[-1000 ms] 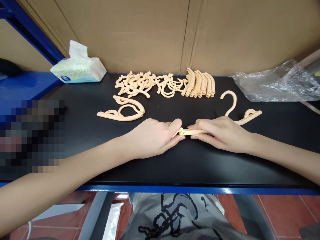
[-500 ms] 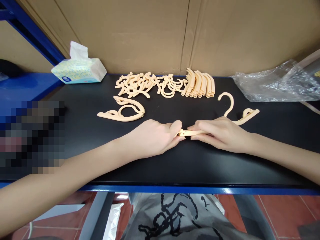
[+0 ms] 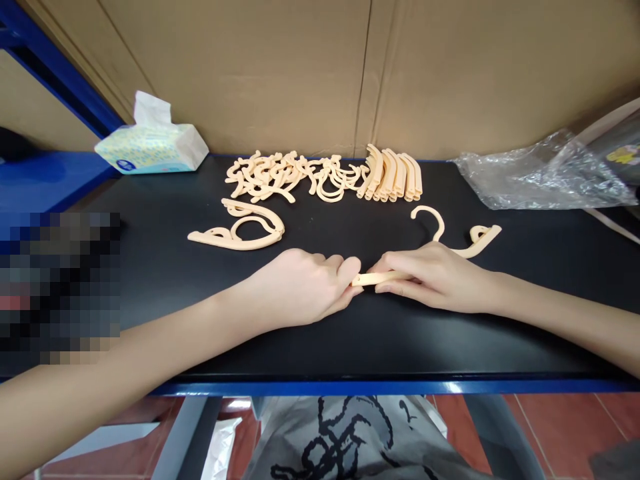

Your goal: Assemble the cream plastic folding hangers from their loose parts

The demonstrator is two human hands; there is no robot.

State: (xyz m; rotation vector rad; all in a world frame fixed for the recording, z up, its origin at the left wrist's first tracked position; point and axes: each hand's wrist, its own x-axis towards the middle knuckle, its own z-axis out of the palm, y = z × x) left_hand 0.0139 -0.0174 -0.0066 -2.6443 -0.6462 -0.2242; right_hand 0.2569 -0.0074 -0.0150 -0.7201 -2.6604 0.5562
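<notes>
My left hand (image 3: 317,288) is closed, its thumb and fingers pinching the left end of a cream plastic folding hanger (image 3: 371,279). My right hand (image 3: 433,279) grips the same hanger just to the right, fingers closed round it. The hanger's hook (image 3: 434,218) rises behind my right hand, and a hanger arm with a small loop (image 3: 477,245) shows beyond the fingers; how these join is hidden by the hand. Behind my left wrist lies a folded hanger (image 3: 240,233) of the same cream plastic.
At the back of the black table (image 3: 280,353) lie a heap of cream hook pieces (image 3: 270,175) and a row of curved hanger arms (image 3: 393,175). A tissue pack (image 3: 153,148) stands back left. Clear plastic wrapping (image 3: 540,173) lies back right. Brown cardboard (image 3: 250,73) walls the rear.
Both hands stay on the hanger and have come slightly closer together. The hook behind my right hand has shifted left and tipped lower. The whole view has moved a little.
</notes>
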